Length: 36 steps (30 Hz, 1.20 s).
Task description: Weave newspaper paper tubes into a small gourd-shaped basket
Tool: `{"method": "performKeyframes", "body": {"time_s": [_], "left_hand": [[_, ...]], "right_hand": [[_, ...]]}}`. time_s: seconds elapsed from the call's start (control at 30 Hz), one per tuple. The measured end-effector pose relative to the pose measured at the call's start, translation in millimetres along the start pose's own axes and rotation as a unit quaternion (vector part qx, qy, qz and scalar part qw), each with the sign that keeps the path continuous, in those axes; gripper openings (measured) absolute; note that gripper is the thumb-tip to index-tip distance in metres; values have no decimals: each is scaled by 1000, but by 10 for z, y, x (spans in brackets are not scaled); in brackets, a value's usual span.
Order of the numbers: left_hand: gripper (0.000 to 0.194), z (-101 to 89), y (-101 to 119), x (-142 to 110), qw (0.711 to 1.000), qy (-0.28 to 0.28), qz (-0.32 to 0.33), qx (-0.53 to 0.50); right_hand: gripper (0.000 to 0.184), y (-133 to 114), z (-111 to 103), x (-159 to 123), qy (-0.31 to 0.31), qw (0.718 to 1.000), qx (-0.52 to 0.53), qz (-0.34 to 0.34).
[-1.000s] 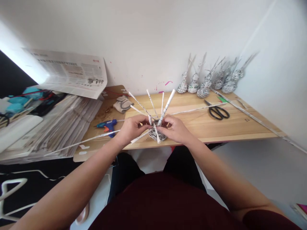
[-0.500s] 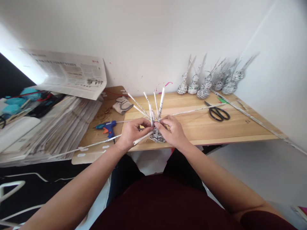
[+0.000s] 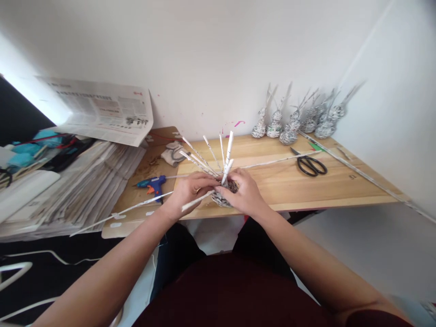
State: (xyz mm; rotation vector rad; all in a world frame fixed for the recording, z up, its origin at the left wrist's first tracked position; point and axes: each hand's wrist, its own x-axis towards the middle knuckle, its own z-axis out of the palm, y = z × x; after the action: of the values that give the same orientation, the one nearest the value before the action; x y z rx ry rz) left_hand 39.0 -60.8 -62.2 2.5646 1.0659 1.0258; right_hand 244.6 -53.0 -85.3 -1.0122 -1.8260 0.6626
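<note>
Between my hands, at the table's front edge, is a small round basket woven from rolled newspaper (image 3: 222, 199). Several stiff paper sticks (image 3: 229, 147) fan up and out of its rim, and one paper stick (image 3: 197, 201) points toward the lower left. My left hand (image 3: 189, 193) is closed on the left side of the rim, fingers bent over the sticks. On the opposite side my right hand (image 3: 243, 190) wraps the basket, its thumb pressed at the front near an upright stick. The fingertips partly hide the weaving.
Woven paper gourd shapes (image 3: 289, 129) stand by the wall. Black-handled scissors (image 3: 310, 164) lie right, near a long paper stick (image 3: 361, 172). Leftward are a blue glue gun (image 3: 152, 185), a cloth (image 3: 173, 153), a newspaper stack (image 3: 91, 181) and an open newspaper sheet (image 3: 105, 109).
A stick that stood upright by my left fingers now leans right beside my right thumb. My left hand has shifted slightly, and the whole view has dropped a little.
</note>
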Motion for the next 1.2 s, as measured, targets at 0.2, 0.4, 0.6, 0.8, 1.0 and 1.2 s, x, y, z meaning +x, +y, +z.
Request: {"method": "performKeyframes", "body": {"time_s": [0.2, 0.4, 0.6, 0.8, 1.0, 1.2], "left_hand": [[24, -99, 91, -11, 989, -3, -4, 149], [21, -261, 313, 107, 925, -102, -24, 366], [23, -470, 135, 456, 951, -247, -20, 184], [22, -516, -67, 592, 958, -268, -39, 93], [20, -301, -132, 413, 967, -136, 101, 191], [16, -226, -253, 251, 982, -61, 108, 140]], "right_hand": [[8, 27, 42, -6, 22, 999, -32, -5], [10, -10, 27, -9, 16, 998, -50, -16], [13, -51, -35, 5, -45, 999, 5, 19], [12, -11, -66, -9, -51, 997, 31, 51], [16, -1, -48, 4, -50, 997, 44, 45], [16, -37, -60, 34, -52, 995, 61, 53]]}}
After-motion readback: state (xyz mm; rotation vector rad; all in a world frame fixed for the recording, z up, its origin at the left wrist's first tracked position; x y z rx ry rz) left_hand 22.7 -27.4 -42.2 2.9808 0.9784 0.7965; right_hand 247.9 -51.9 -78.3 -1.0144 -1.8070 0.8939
